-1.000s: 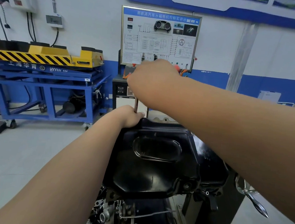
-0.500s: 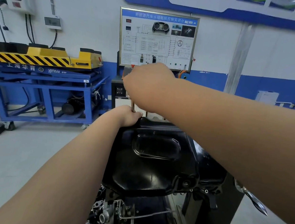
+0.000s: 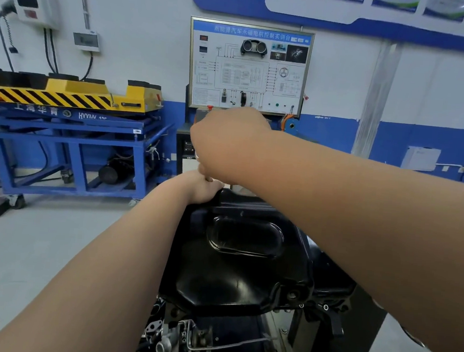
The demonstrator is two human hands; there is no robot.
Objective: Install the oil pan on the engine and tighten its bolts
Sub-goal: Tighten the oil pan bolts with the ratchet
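We see the black oil pan (image 3: 235, 262) seated on top of the engine (image 3: 176, 338), its flat underside facing up; our left hand (image 3: 203, 189) lies at the pan's far-left corner, thumb on the rim, the fingers hidden; our right hand (image 3: 227, 145) sits directly above it, touching it, fingers curled round a slim metal tool (image 3: 197, 156), of which only a bright sliver shows; behind stand a blue frame (image 3: 72, 149) carrying a yellow striped platform (image 3: 65, 93), and a wiring-diagram panel (image 3: 249, 66) against the wall.
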